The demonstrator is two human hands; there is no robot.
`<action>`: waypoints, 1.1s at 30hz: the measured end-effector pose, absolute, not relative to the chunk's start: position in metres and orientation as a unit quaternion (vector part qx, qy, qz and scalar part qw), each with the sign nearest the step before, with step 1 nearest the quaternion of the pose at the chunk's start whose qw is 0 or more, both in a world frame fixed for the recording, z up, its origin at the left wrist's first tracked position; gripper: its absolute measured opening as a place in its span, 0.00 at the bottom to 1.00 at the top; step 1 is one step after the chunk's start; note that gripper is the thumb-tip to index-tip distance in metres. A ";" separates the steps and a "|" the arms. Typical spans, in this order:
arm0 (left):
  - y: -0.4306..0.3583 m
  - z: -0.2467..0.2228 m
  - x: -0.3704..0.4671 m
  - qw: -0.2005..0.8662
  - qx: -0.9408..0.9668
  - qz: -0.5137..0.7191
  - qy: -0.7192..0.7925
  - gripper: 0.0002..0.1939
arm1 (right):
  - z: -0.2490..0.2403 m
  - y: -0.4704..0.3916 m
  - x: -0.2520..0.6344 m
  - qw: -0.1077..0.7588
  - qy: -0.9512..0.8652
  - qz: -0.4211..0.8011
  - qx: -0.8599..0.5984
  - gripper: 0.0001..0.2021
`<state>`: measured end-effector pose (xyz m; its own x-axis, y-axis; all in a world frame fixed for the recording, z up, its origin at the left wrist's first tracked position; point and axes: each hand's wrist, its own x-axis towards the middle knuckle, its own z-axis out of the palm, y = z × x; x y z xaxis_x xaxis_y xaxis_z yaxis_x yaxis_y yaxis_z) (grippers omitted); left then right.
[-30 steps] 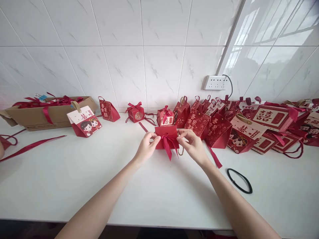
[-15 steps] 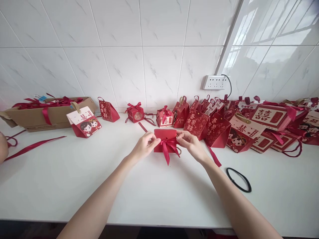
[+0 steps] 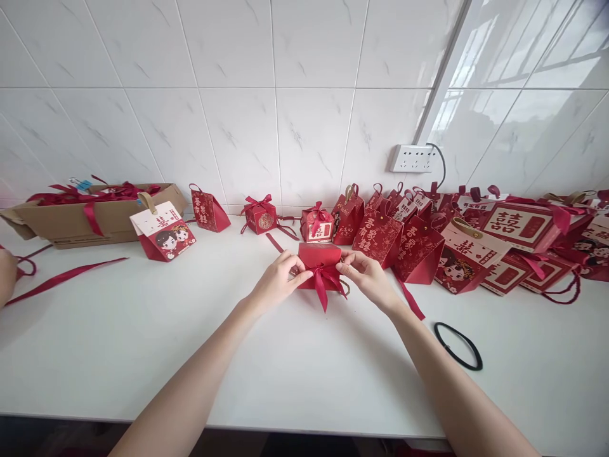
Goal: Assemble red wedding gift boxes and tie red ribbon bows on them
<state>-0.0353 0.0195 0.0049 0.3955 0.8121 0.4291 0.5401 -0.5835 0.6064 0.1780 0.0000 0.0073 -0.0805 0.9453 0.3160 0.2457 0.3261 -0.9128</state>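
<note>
Head view puts the small red box [image 3: 318,255] at twelve o'clock from the person, over the white table [image 3: 304,374]; the left hand's [image 3: 278,279] grip pinches the box at its nine o'clock side, thumb by the ribbon bow [image 3: 321,282], and the right hand's [image 3: 368,279] grip pinches the edge at three o'clock. Just beyond it, at its twelve, I see another bowed box [image 3: 318,227], with gift boxes [image 3: 416,251] crowding two to three o'clock. Over at nine to ten sits a carton [image 3: 61,228] heaped with ribbons, while a black band [image 3: 473,351] lies apart at four.
</note>
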 end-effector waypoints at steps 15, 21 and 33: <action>0.015 0.002 -0.023 0.222 0.758 0.418 0.449 0.06 | 0.006 0.002 0.175 0.504 -0.614 0.364 -0.486 0.15; 0.014 0.011 -0.024 0.298 0.726 0.418 0.457 0.08 | 0.006 0.002 0.175 0.504 -0.609 0.346 -0.505 0.14; 0.010 -0.006 -0.014 0.175 0.720 0.458 0.492 0.07 | 0.006 0.000 0.173 0.497 -0.616 0.333 -0.513 0.14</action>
<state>-0.0138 0.0103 -0.0062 0.0967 0.8675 0.4880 0.5476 -0.4557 0.7017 0.1730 0.0004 0.0065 0.0207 0.9622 0.2715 0.3005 0.2530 -0.9196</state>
